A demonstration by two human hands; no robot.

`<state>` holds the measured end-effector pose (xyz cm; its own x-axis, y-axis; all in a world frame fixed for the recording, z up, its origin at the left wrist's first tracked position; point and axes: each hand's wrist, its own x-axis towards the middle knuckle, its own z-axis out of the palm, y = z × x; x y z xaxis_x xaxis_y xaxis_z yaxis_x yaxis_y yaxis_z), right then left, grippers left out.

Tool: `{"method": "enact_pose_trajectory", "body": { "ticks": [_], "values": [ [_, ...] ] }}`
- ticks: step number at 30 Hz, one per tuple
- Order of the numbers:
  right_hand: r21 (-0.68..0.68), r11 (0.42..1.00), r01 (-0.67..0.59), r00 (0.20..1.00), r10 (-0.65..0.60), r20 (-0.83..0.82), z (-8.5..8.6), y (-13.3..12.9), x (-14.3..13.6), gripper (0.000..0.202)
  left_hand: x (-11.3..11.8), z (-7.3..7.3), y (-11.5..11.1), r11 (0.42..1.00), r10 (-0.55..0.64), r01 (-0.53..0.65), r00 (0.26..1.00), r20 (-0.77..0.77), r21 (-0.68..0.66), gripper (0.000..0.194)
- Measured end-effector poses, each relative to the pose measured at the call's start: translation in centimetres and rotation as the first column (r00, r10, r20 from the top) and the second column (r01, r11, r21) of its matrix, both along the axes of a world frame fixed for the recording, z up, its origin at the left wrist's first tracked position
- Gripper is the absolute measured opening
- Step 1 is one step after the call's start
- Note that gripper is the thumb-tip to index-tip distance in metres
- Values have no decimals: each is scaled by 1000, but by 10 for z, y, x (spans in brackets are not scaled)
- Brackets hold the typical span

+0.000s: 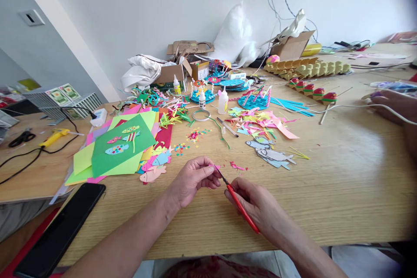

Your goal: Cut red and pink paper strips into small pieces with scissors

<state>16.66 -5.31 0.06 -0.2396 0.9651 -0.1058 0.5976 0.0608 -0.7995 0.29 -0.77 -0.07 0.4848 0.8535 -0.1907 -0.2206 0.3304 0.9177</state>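
Observation:
My right hand (pixel 252 197) is closed around a pair of red-handled scissors (pixel 243 208), their tips pointing up and left. Pinched in my left hand (pixel 197 178) is a small piece of pink paper (pixel 213 167), right at the scissor blades. Just beyond lie pink paper scraps (pixel 237 165) on the wooden table (pixel 325 191). Grey-blue paper fish cutouts (pixel 272 155) rest to the right. Left of my hands are a pinkish paper fish (pixel 152 174) and a green sheet (pixel 107 139) bearing several decorated fish.
Confetti dots (pixel 194 134), a pen (pixel 227 127), a tape ring (pixel 201 115) and glue bottles (pixel 223 100) stand farther back. A black phone (pixel 61 230) lies front left, a yellow glue gun (pixel 55 137) beyond it. Another person's hand (pixel 391 100) is at the right, near a white cable (pixel 358 105).

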Motion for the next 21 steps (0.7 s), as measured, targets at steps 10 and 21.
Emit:
{"method": "enact_pose_trajectory", "body": {
  "ticks": [10, 21],
  "values": [
    [48, 999, -18, 992, 12, 122, 0, 0, 2, 32, 0, -1, 2, 1000, 8, -6, 998, -65, 31, 15],
    [-61, 998, -27, 999, 29, 30, 7, 3, 5, 33, -4, 6, 9, 980, 137, -80, 938, -318, 184, 20]
  ]
}}
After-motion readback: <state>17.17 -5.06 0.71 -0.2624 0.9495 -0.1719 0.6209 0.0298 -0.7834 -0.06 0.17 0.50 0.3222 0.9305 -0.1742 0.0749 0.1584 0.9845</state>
